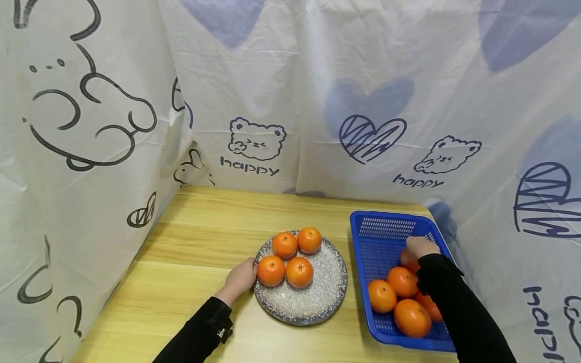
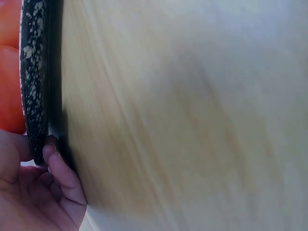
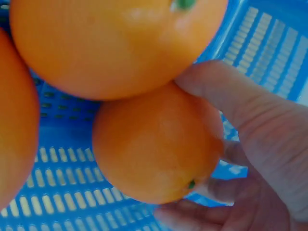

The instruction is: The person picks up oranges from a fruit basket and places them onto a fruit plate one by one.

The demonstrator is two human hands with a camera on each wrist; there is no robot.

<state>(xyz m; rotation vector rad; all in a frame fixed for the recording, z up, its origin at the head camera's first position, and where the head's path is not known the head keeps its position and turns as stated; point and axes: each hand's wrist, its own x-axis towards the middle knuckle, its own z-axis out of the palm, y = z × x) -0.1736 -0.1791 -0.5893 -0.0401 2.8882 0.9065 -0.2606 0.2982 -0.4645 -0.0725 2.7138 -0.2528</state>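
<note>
My left hand (image 1: 241, 277) pinches the left rim of a round speckled grey plate (image 1: 326, 290), thumb above and fingers beneath in the left wrist view. Several oranges (image 1: 299, 273) sit grouped on the plate's left and upper part. Inside the blue basket (image 1: 361, 275), my right hand (image 1: 421, 246) grips an orange (image 3: 154, 144), its thumb on one side and fingers curled round the other. From the head view that hand partly hides the orange. Another orange (image 3: 110, 43) presses close against the held one.
Several more oranges (image 1: 412, 317) lie in the near half of the slotted basket, to the right of the plate. Both stand on a wooden table (image 1: 190, 262). A white printed cloth (image 1: 313, 101) hangs behind and along both sides.
</note>
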